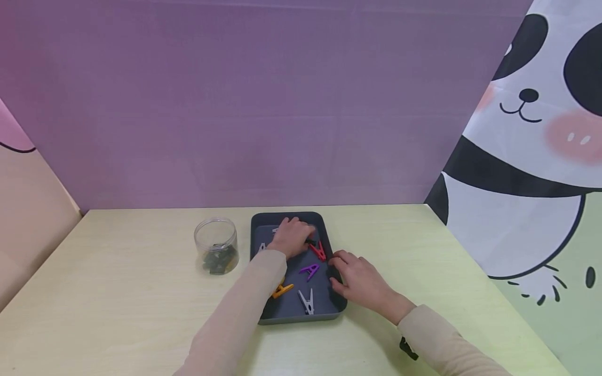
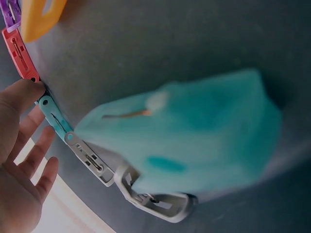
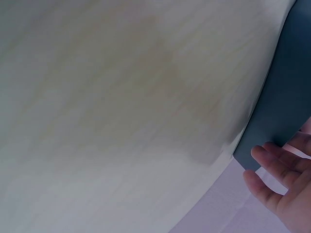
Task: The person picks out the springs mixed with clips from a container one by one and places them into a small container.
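Note:
My left hand (image 1: 290, 237) reaches into the far part of a dark grey tray (image 1: 324, 313). In the left wrist view its thumb and forefinger pinch the end of a teal clothespin (image 2: 57, 119), beside a red clothespin (image 2: 19, 54). A second, larger-looking teal clothespin (image 2: 209, 126) is blurred close to that camera. My right hand (image 1: 359, 277) rests at the tray's right wall, its fingertips touching the rim with fingers loosely bent. Nearer in the tray lie a purple clothespin (image 1: 310, 270), a yellow clothespin (image 1: 283, 290) and a grey clothespin (image 1: 308, 303).
A clear round jar (image 1: 216, 235) with dark and yellowish pieces at its bottom stands left of the tray on the pale wooden table (image 1: 141, 292). A purple cloth backdrop (image 1: 263, 104) rises behind, and a panda-print panel (image 1: 527, 156) borders the right side.

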`<control>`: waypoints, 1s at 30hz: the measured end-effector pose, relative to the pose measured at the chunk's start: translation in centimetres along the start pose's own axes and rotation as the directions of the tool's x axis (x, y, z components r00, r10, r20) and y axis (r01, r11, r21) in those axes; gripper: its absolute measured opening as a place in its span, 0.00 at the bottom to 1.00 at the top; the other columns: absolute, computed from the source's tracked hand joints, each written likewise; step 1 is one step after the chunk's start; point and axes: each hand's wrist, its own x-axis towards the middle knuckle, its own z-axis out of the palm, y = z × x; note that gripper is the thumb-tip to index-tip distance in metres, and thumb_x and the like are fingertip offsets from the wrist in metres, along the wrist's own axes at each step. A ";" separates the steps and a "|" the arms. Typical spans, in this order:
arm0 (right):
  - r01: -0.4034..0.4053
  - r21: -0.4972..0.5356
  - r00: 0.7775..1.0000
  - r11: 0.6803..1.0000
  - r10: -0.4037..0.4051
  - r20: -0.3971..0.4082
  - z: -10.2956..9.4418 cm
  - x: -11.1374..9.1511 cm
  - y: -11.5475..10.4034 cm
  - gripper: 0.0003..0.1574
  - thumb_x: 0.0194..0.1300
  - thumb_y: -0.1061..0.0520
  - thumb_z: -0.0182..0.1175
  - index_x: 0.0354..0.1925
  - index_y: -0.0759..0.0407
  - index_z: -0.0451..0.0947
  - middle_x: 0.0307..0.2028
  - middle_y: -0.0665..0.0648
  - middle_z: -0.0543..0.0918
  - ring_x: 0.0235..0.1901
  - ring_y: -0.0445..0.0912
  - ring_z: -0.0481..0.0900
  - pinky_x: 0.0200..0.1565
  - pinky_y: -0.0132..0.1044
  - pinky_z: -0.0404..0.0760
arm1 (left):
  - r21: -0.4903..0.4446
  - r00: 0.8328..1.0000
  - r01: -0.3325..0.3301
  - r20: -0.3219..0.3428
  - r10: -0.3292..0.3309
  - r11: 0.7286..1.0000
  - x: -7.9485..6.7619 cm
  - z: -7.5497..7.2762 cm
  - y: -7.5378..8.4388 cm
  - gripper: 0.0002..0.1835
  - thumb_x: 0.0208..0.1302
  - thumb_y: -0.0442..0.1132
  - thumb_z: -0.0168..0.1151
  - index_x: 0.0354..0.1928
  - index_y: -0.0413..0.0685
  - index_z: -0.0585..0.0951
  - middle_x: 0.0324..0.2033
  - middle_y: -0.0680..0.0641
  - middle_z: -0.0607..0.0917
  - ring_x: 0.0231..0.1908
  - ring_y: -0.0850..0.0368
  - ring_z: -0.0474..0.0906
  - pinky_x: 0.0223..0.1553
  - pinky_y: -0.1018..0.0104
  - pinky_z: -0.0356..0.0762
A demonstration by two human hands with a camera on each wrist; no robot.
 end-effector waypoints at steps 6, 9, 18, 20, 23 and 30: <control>-0.005 0.003 1.000 1.000 0.005 0.013 0.0 0.0 0.0 0.21 0.52 0.50 0.64 0.42 0.60 0.77 0.44 0.55 0.77 0.41 0.45 0.76 0.37 0.39 0.77 | -0.022 1.000 0.001 0.003 -0.001 1.000 -0.1 -0.1 -0.1 0.07 0.54 0.45 0.65 0.35 0.61 0.79 0.36 0.58 0.84 0.40 0.56 0.73 0.45 0.59 0.68; -0.010 0.001 1.000 1.000 0.010 0.025 -0.1 0.0 0.0 0.21 0.52 0.49 0.64 0.42 0.60 0.77 0.44 0.55 0.77 0.41 0.45 0.76 0.37 0.39 0.77 | -0.031 1.000 0.001 0.001 -0.001 1.000 -0.1 -0.2 -0.1 0.06 0.55 0.45 0.65 0.36 0.61 0.79 0.36 0.58 0.83 0.40 0.56 0.72 0.45 0.60 0.67; -0.010 -0.002 1.000 1.000 0.010 0.023 0.0 0.0 0.1 0.21 0.52 0.50 0.63 0.42 0.60 0.76 0.43 0.55 0.77 0.41 0.45 0.76 0.36 0.39 0.77 | -0.069 0.998 -0.047 -0.056 0.043 0.997 -0.6 -1.1 -0.2 0.05 0.55 0.42 0.64 0.35 0.59 0.81 0.35 0.57 0.83 0.37 0.57 0.71 0.42 0.62 0.67; -0.008 -0.001 1.000 1.000 0.008 0.017 0.0 0.0 0.1 0.21 0.52 0.50 0.64 0.42 0.60 0.76 0.43 0.54 0.77 0.40 0.45 0.76 0.36 0.39 0.77 | -0.069 0.998 -0.050 -0.048 0.047 0.996 -0.6 -1.4 -0.2 0.07 0.55 0.43 0.64 0.37 0.60 0.81 0.36 0.58 0.83 0.38 0.57 0.72 0.43 0.62 0.67; -0.002 -0.002 1.000 1.000 0.002 0.004 0.1 0.0 0.1 0.20 0.51 0.50 0.64 0.41 0.59 0.77 0.43 0.54 0.77 0.39 0.45 0.76 0.35 0.39 0.77 | -0.060 0.997 -0.057 -0.053 0.054 0.997 -0.7 -1.9 -0.2 0.08 0.55 0.44 0.64 0.38 0.60 0.81 0.37 0.58 0.83 0.38 0.57 0.72 0.43 0.62 0.68; 0.002 0.000 1.000 1.000 -0.002 -0.003 0.1 0.1 0.1 0.21 0.51 0.50 0.65 0.41 0.60 0.77 0.43 0.55 0.77 0.39 0.45 0.76 0.35 0.39 0.77 | -0.048 0.995 -0.069 -0.071 0.065 0.996 -0.7 -3.2 -0.2 0.08 0.55 0.43 0.64 0.39 0.61 0.81 0.38 0.58 0.83 0.39 0.58 0.72 0.49 0.60 0.69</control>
